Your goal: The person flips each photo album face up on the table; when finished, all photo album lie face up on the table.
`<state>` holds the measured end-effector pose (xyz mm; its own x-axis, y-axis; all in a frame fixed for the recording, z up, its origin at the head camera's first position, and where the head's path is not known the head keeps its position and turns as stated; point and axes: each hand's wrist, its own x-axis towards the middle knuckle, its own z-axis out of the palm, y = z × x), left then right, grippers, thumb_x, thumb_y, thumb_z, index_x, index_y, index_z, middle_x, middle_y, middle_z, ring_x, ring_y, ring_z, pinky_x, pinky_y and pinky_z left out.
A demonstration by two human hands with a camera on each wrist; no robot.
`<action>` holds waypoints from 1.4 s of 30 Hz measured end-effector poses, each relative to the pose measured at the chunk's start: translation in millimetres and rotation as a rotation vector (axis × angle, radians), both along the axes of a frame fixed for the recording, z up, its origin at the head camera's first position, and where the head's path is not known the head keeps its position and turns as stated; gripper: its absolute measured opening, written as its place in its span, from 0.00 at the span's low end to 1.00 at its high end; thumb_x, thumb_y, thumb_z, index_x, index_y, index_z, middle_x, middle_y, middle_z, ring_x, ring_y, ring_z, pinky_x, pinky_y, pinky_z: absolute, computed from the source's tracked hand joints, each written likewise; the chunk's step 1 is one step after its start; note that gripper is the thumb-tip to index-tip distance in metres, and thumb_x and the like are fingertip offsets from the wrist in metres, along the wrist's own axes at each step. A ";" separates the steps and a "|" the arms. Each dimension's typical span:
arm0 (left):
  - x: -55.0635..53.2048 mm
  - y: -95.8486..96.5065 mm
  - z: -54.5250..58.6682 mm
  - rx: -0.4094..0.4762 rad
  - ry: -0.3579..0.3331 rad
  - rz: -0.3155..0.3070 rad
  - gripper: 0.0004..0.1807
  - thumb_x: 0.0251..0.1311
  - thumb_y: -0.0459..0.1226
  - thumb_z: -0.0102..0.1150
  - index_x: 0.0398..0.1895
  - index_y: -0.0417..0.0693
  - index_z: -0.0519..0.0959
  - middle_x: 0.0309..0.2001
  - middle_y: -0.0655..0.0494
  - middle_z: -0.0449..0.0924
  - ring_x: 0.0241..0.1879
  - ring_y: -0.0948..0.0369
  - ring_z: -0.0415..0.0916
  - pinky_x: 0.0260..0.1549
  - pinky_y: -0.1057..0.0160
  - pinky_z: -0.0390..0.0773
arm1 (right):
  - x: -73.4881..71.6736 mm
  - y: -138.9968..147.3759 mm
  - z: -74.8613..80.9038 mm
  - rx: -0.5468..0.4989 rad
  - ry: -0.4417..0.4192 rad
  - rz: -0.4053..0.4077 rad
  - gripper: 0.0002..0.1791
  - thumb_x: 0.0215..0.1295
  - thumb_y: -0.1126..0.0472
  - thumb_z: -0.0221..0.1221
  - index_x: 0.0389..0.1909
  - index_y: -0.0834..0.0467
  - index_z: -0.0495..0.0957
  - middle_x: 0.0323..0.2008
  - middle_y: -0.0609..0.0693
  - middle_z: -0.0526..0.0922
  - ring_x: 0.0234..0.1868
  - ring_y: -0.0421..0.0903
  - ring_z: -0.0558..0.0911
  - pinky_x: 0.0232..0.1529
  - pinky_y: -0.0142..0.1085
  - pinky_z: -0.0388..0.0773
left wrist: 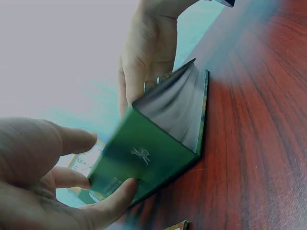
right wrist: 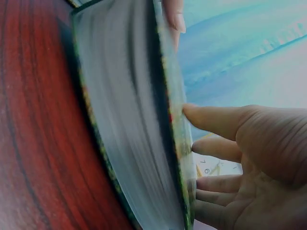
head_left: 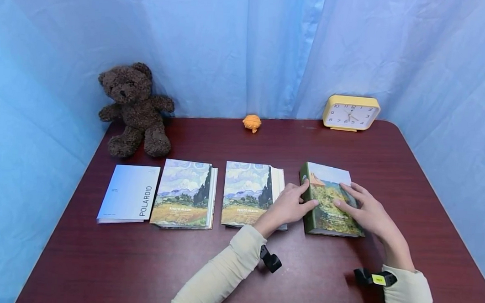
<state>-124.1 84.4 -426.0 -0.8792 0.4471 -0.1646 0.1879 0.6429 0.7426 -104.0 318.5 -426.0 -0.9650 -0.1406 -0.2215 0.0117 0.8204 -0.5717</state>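
Observation:
A thick photo album [head_left: 330, 206] with a green spine and a painted landscape cover lies at the right of the row. My left hand [head_left: 287, 203] is at its spine, and a fingertip touches the green surface in the left wrist view. Over the front cover is my right hand [head_left: 367, 210], its thumb and fingers extended and the tips touching the cover. The right wrist view shows the album's page edges [right wrist: 120, 105] beside that hand. Just left of the album lies another photo album [head_left: 246, 188] with a cypress landscape, partly hidden by my left forearm.
A matching landscape album [head_left: 182, 194] and a blue-white Polaroid album [head_left: 129, 193] lie farther left. Behind them sits a brown teddy bear [head_left: 135, 109]. Along the back edge stand a small orange figure [head_left: 252, 122] and a yellow clock [head_left: 351, 113]. Blue curtains [head_left: 215, 49] surround the table [head_left: 236, 274].

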 end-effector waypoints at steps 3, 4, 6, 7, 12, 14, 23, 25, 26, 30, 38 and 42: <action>0.6 3.3 -0.8 -0.002 -0.002 0.015 0.36 0.66 0.50 0.53 0.74 0.55 0.55 0.57 0.49 0.69 0.46 0.65 0.74 0.41 0.73 0.73 | -0.1 0.3 -0.7 0.006 0.005 0.003 0.42 0.66 0.40 0.55 0.73 0.57 0.55 0.72 0.70 0.46 0.68 0.74 0.52 0.56 0.72 0.56; 0.7 4.3 -1.2 -0.003 -0.002 0.018 0.36 0.66 0.50 0.54 0.74 0.55 0.55 0.57 0.50 0.69 0.45 0.66 0.74 0.40 0.73 0.73 | 0.1 0.3 -0.7 0.004 0.003 0.002 0.42 0.66 0.40 0.55 0.74 0.57 0.55 0.72 0.70 0.45 0.68 0.74 0.51 0.56 0.72 0.55; 0.6 5.6 -1.6 -0.001 -0.009 0.026 0.36 0.65 0.49 0.55 0.74 0.56 0.55 0.56 0.51 0.69 0.44 0.67 0.74 0.39 0.74 0.72 | 0.7 0.5 -0.6 -0.001 0.001 0.000 0.42 0.66 0.40 0.55 0.74 0.57 0.54 0.72 0.70 0.45 0.68 0.74 0.51 0.55 0.72 0.55; 0.5 6.1 -1.8 0.002 -0.012 0.029 0.36 0.65 0.49 0.56 0.74 0.56 0.55 0.56 0.51 0.69 0.44 0.67 0.74 0.39 0.74 0.72 | 0.9 0.6 -0.5 -0.002 -0.001 -0.001 0.42 0.66 0.40 0.55 0.74 0.57 0.54 0.73 0.70 0.44 0.68 0.74 0.51 0.55 0.72 0.55; 0.2 7.0 -3.3 0.024 -0.015 0.033 0.37 0.65 0.48 0.57 0.74 0.56 0.56 0.55 0.52 0.70 0.44 0.68 0.75 0.39 0.74 0.73 | 2.6 1.1 -0.6 -0.001 0.000 -0.003 0.42 0.67 0.41 0.54 0.74 0.57 0.52 0.73 0.70 0.43 0.68 0.75 0.51 0.55 0.72 0.55; 0.3 6.7 -3.8 0.030 -0.016 0.033 0.37 0.65 0.48 0.57 0.74 0.56 0.56 0.56 0.52 0.70 0.44 0.68 0.75 0.40 0.74 0.72 | 3.1 0.9 -0.6 0.001 0.001 -0.003 0.42 0.67 0.41 0.54 0.74 0.57 0.52 0.73 0.70 0.43 0.68 0.75 0.51 0.55 0.72 0.55; 1.6 2.8 -1.3 0.051 -0.048 0.048 0.37 0.65 0.44 0.57 0.75 0.53 0.54 0.62 0.50 0.66 0.46 0.68 0.77 0.46 0.72 0.74 | 5.7 -0.7 -2.2 -0.003 0.005 0.000 0.42 0.67 0.41 0.54 0.75 0.56 0.52 0.73 0.69 0.42 0.69 0.74 0.49 0.56 0.72 0.53; 1.2 1.0 0.1 0.035 -0.042 0.050 0.37 0.65 0.44 0.56 0.75 0.51 0.54 0.63 0.50 0.65 0.46 0.67 0.77 0.49 0.70 0.73 | 6.3 -0.5 -2.8 -0.003 0.008 0.005 0.42 0.67 0.41 0.54 0.75 0.56 0.52 0.73 0.70 0.43 0.69 0.74 0.50 0.56 0.72 0.54; 0.8 0.0 0.6 0.024 -0.035 0.049 0.37 0.65 0.44 0.56 0.75 0.50 0.54 0.64 0.50 0.65 0.47 0.67 0.76 0.50 0.70 0.73 | 6.6 -0.5 -3.1 -0.003 0.010 0.007 0.41 0.67 0.41 0.54 0.75 0.55 0.52 0.73 0.70 0.43 0.69 0.74 0.50 0.56 0.72 0.54; 0.1 -3.9 2.3 -0.006 -0.023 0.051 0.37 0.66 0.43 0.55 0.75 0.48 0.54 0.65 0.49 0.63 0.48 0.65 0.75 0.53 0.68 0.72 | 7.0 -0.5 -3.8 -0.009 0.012 0.015 0.41 0.68 0.42 0.53 0.75 0.55 0.52 0.73 0.70 0.44 0.68 0.74 0.52 0.56 0.71 0.56; -1.8 -11.5 4.1 -0.023 -0.028 0.056 0.36 0.67 0.45 0.52 0.74 0.47 0.54 0.66 0.49 0.61 0.49 0.64 0.75 0.51 0.66 0.74 | 7.1 -4.8 -2.2 -0.001 0.015 0.010 0.40 0.68 0.42 0.53 0.74 0.57 0.54 0.72 0.70 0.44 0.69 0.74 0.50 0.56 0.72 0.54; -6.3 -20.1 8.2 -0.007 0.010 0.081 0.35 0.67 0.46 0.50 0.74 0.47 0.55 0.67 0.47 0.61 0.57 0.58 0.71 0.57 0.60 0.72 | 2.0 -8.1 4.7 0.022 0.048 0.024 0.38 0.69 0.44 0.52 0.72 0.61 0.57 0.72 0.72 0.46 0.68 0.74 0.52 0.57 0.70 0.55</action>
